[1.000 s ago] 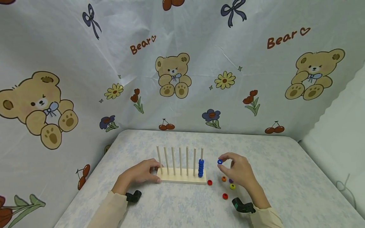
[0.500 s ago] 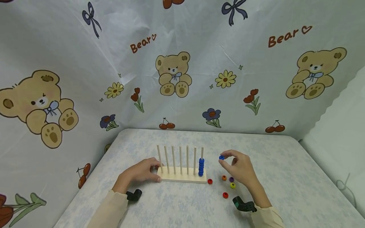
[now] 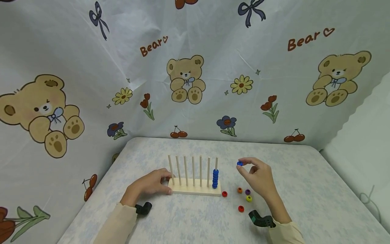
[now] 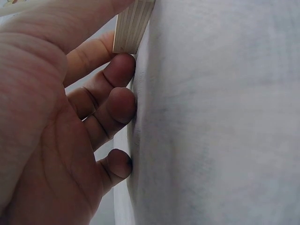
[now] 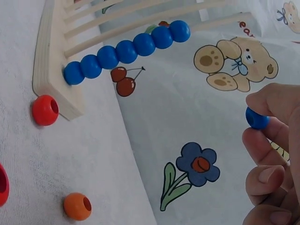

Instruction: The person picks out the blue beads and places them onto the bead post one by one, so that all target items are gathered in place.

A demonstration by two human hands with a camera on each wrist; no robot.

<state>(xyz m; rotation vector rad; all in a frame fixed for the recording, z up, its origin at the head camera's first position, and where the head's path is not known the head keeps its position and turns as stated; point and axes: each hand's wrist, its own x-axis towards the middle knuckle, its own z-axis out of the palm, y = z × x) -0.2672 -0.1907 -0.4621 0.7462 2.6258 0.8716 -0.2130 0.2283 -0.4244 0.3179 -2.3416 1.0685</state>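
A pale wooden peg stand (image 3: 195, 190) rests on the table, with several upright pegs in a row. Blue beads (image 3: 215, 179) are stacked on its rightmost peg, whose tip shows above them; the other pegs are bare. At the stand's left end, my left hand (image 3: 152, 183) grips the base between thumb and fingers. In the left wrist view, the base's end (image 4: 132, 28) shows beside the fingers. Right of the stand, my right hand (image 3: 259, 176) pinches a single blue bead (image 5: 256, 118) between thumb and index finger, above the table and apart from the pegs.
Loose beads lie on the table right of the stand: a red one (image 3: 224, 194) close to its corner, an orange one (image 3: 239, 190), a purple one (image 3: 247, 192), a yellow one (image 3: 248, 198) and another red one (image 3: 241, 208). A bear-print cloth (image 3: 210, 118) hangs behind.
My right hand has lifted the pinched blue bead higher and carried it slightly to the right, away from the stand. My left hand stays on the base.
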